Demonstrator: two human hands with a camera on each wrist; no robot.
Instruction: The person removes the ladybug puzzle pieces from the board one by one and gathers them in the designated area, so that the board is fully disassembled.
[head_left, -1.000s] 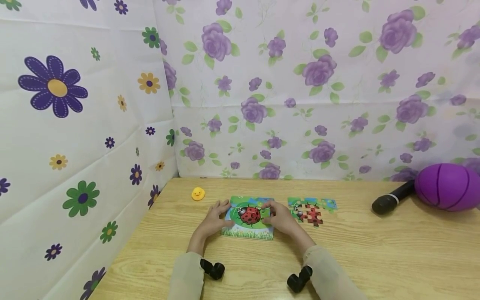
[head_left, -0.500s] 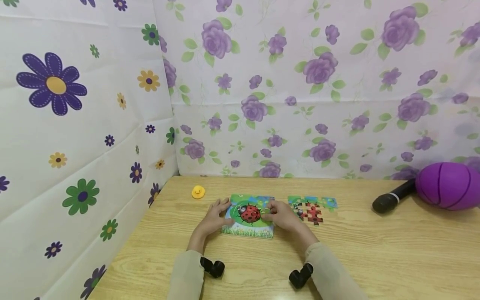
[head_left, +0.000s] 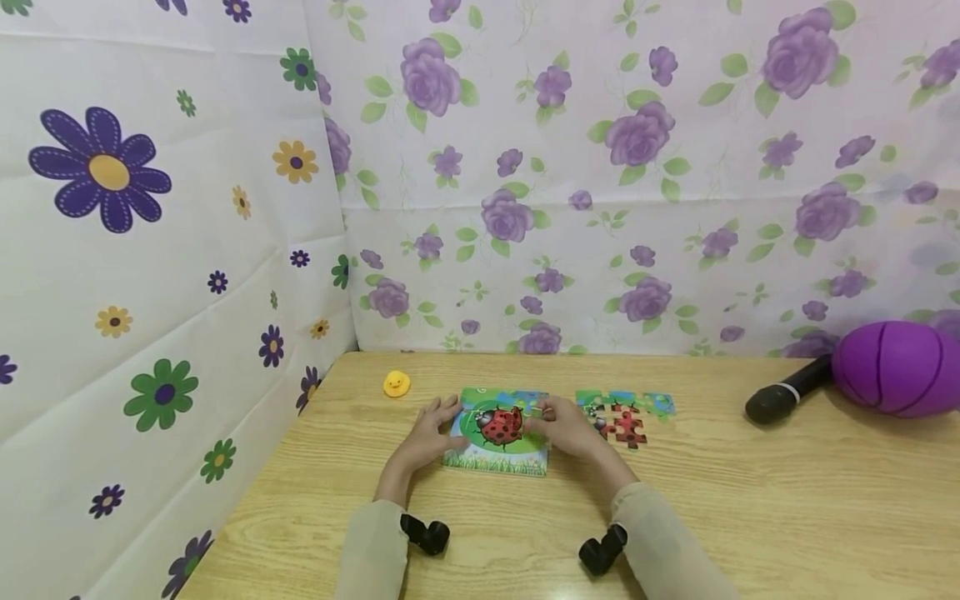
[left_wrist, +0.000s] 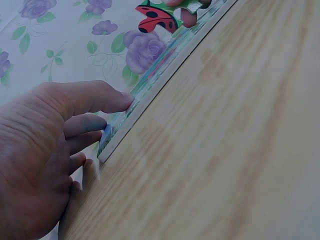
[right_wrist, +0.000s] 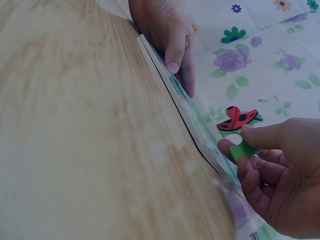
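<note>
A ladybug jigsaw board [head_left: 495, 464] lies on the wooden table between the two hands. My left hand [head_left: 424, 435] rests at its left side, thumb touching the board's top and the other fingers spread along the edge. Over the board's right part, my right hand [head_left: 567, 429] pinches a red and green puzzle piece [right_wrist: 238, 119] between thumb and fingers. That puzzle piece [left_wrist: 157, 19] stands tilted up in the left wrist view, its lower part partly hidden by fingers. How far it is off the board I cannot tell.
Several loose and joined puzzle pieces [head_left: 628, 429] lie right of the board. A yellow duck toy [head_left: 396, 384] sits at the back left. A black microphone [head_left: 783, 397] and a purple ball [head_left: 896, 369] are at the far right. Patterned cloth walls [head_left: 480, 275] border the table.
The piece in my right hand has tilted up above the ladybug picture, which looked flat before. The right hand has shifted slightly; the left hand has stayed in place on the board.
</note>
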